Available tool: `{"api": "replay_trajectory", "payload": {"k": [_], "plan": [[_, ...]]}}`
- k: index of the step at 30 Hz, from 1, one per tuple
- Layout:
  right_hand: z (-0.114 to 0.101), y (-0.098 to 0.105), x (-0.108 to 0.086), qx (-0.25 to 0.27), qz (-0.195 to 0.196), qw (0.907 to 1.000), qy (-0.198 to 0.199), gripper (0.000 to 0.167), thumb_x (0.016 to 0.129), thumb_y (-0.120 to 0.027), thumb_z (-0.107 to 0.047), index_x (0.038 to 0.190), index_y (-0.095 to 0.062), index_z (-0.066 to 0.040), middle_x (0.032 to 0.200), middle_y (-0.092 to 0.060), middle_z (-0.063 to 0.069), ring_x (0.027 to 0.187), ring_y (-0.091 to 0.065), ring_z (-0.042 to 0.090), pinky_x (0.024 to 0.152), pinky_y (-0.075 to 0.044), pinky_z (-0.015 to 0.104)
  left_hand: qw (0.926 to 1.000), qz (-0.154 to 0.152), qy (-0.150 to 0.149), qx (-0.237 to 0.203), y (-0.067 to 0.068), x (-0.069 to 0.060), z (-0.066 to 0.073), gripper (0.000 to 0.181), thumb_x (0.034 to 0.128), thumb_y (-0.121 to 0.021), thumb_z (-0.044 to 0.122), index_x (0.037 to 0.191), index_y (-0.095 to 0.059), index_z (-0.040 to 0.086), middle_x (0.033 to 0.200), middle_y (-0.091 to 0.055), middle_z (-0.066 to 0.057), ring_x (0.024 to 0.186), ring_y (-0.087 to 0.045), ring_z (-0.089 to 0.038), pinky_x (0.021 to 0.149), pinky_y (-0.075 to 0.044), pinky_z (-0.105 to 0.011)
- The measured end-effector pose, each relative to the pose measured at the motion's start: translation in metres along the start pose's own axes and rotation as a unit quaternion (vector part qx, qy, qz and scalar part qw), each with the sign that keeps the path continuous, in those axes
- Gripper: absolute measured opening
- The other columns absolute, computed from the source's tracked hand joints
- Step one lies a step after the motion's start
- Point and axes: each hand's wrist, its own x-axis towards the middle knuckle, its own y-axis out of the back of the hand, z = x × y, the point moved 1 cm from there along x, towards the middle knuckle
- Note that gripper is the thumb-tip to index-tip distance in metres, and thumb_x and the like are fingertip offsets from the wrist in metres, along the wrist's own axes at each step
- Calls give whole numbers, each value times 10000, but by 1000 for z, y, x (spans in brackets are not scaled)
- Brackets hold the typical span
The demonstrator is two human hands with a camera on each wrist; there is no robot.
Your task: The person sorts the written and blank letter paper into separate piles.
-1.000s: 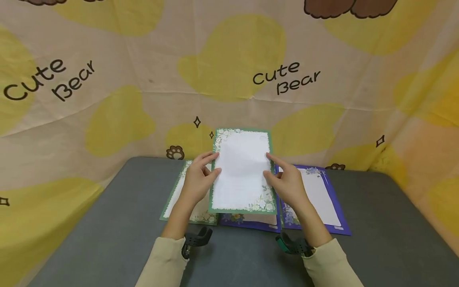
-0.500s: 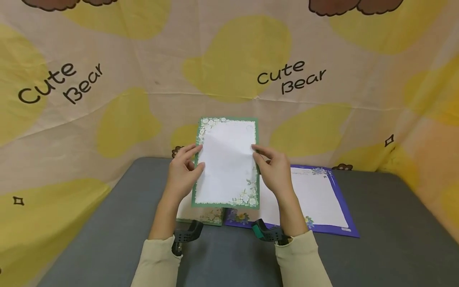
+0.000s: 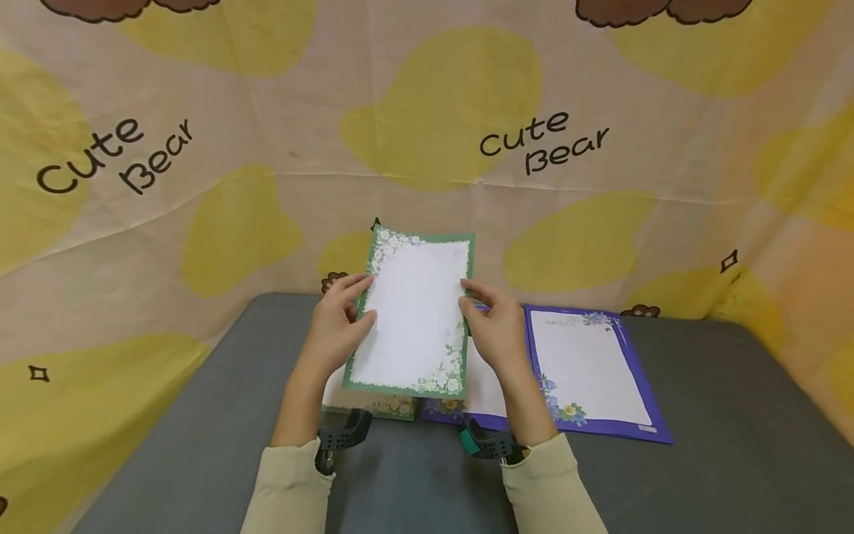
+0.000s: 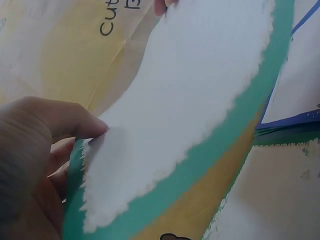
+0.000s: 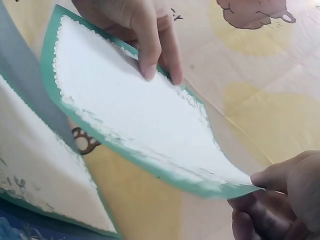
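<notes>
From my head cam the green-bordered sheet (image 3: pixel 414 315) looks near flat, held up over the grey surface (image 3: pixel 707 400), approx. mid; both wrist cams show it's bowed. L hand (image 3: pixel 336 322) pinches its L edge, R hand (image 3: pixel 495 326) its R edge; L wrist cam adds fingers tucked behind the paper.

Edges: top rises past the surface's far edge in my head cam, bottom overlaps the pages lying below. I've got room L, R & in front of those.

Others: green-bordered page (image 3: pixel 394 408) at L & mid purple-bordered page (image 3: pixel 485 389), both partly blocked; R purple-bordered page (image 3: pixel 594 363), mostly visible. Patterned cloth (image 3: pixel 300 104) behind limits fwd room.
</notes>
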Motion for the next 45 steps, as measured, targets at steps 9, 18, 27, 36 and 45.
{"api": "replay_trajectory", "payload": {"k": [9, 18, 27, 36, 45], "plan": [[1, -21, -7, -294, -583, 9977, 201, 410, 971, -657, -172, 1380, -641, -183, 1351, -671, 112, 403, -398, 103, 399, -298, 219, 9982, -48, 378, 466, 6, 1, -14, 541, 971, -593, 61, 1499, -510, 146, 1572, -433, -99, 621, -330, -151, 606, -354, -275], [11, -31, -7, -552, -1102, 9922, 196, 492, 950, -671, -124, 1432, -591, -176, 1294, -698, 129, 423, -397, 108, 428, -295, 238, 9927, -51, 462, 1114, 11, 2, -27, 536, 963, -572, 58, 1495, -508, 95, 1546, -465, -126, 651, -396, -181, 608, -353, -309], [29, -64, -15, -886, -1326, 9869, 244, 516, 957, -653, -79, 1462, -550, -117, 496, -555, 95, 375, -315, 86, 384, -285, 191, 9854, -237, 663, 1551, 6, 1, -47, 528, 951, -557, 45, 1478, -521, 62, 1499, -496, -171, 704, -459, -201, 587, -352, -309], [47, -80, -19, -1271, -803, 9883, 269, 450, 921, -672, -51, 1368, -641, -93, 776, -699, 66, 462, -427, 59, 458, -383, 220, 9836, -291, 945, 1505, 2, 0, -64, 522, 946, -552, 41, 1468, -533, 60, 1504, -492, -188, 684, -471, -215, 631, -381, -346], [63, -85, -24, -2084, -647, 9741, 588, 414, 889, -729, -112, 1299, -688, -68, 1264, -711, 137, 966, -708, 298, 815, -574, 452, 9804, -316, 1266, 1473, -5, -4, -80, 547, 944, -548, 33, 1489, -498, 46, 1512, -478, -222, 1380, -467, -463, 1081, -434, -620]]}}
